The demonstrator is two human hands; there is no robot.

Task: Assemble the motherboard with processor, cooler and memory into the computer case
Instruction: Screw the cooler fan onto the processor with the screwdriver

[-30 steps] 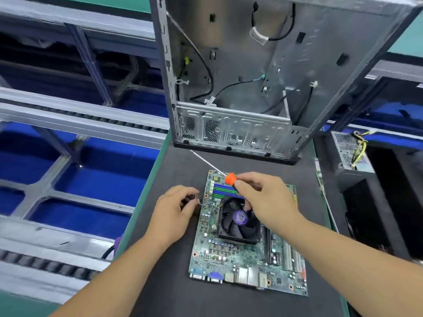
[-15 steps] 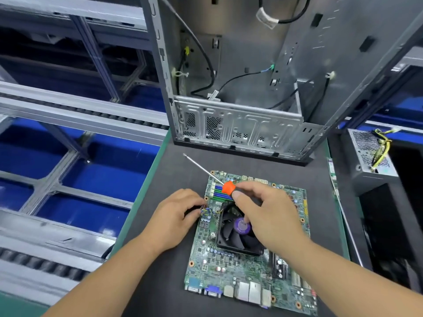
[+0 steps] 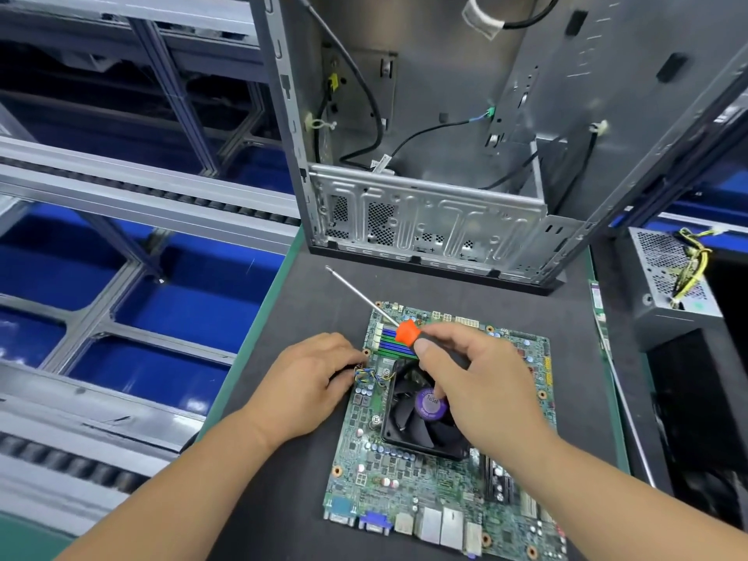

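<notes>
bright even light, wide-angle edge distortion

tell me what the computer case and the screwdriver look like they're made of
Computer case: looks like bare sheet metal, dull grey, with stamped ribs and punched vent holes. Screwdriver: thin shiny shaft, probably steel; the handle, orange with a black grip, looks like plastic or rubber, held in the right hand.

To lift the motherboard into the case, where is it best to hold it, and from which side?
Probably by the bare long edges of the motherboard, one hand from the left, one from the right, fingertips under the rim. It lies flat on the mat; the fan and the port row crowd the middle and near edge.
</notes>
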